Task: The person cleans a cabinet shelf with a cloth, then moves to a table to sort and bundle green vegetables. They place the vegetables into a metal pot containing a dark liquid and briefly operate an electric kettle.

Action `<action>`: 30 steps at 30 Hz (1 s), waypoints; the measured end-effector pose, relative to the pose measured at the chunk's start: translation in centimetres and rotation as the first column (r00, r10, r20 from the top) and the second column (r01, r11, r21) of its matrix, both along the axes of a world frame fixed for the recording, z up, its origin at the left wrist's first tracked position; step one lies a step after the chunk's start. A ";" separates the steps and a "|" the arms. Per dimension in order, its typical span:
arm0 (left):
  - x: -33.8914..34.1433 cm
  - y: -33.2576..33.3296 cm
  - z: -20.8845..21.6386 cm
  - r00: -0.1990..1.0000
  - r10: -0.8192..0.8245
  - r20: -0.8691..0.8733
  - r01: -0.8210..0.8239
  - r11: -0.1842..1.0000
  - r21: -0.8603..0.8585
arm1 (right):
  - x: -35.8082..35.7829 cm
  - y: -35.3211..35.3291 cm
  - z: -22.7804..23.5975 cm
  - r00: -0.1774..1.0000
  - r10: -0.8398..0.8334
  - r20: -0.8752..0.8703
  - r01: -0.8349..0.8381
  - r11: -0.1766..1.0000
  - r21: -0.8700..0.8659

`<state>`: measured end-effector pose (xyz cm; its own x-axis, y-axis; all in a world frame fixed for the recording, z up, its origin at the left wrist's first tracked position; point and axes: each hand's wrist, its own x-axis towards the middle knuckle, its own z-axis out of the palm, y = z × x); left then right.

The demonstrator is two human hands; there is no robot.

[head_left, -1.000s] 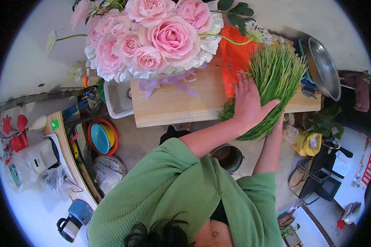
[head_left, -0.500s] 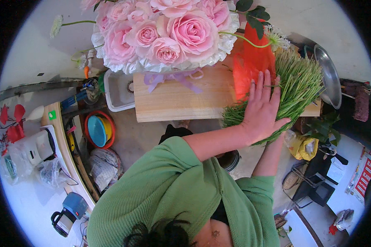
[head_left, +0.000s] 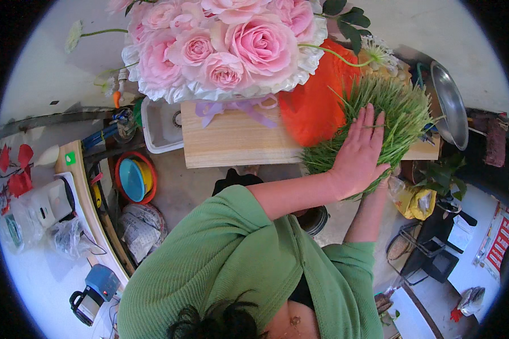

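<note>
A thick bundle of thin green grass-like stalks [head_left: 400,116] stands over the right end of the wooden board. My left hand [head_left: 357,148] lies flat against its near side, fingers stretched out and pointing away from me. Beneath the bundle's lower edge is my right hand [head_left: 383,184]; the stalks cover most of it, so its fingers are hidden. Just left of the stalks, an orange-red plastic bag [head_left: 311,107] rests on the board [head_left: 237,144], bulging toward me and touching the bundle.
Pink roses [head_left: 263,42] in white wrapping with a lilac ribbon cover the board's far left. A white basin [head_left: 155,133] sits beside it. At the right leans a metal bowl [head_left: 449,104]. Colored tubs [head_left: 134,179] stand on the floor at left; a yellow bag [head_left: 415,202] is at right.
The orange-red bag has shifted left and toward me and looks fuller. The stalks' tops have drawn in from the right and spread out rounder. My left hand stays flat on the bundle.
</note>
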<state>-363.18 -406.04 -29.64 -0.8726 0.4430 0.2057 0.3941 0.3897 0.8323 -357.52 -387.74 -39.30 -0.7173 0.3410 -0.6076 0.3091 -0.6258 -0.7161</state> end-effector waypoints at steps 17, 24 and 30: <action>-1.0 0.2 -10.6 0.745 0.070 0.663 -0.212 0.968 0.137 | -0.2 -2.4 -2.9 0.997 0.039 0.065 -0.037 0.998 -0.044; 1.5 0.6 -3.5 0.890 0.170 0.423 -0.277 0.938 0.207 | 1.5 0.7 0.0 0.998 -0.008 0.055 0.009 1.000 -0.013; 5.4 1.4 1.0 0.965 0.055 0.255 -0.136 0.941 0.311 | 5.8 2.8 2.7 0.998 -0.058 -0.005 0.059 0.997 0.051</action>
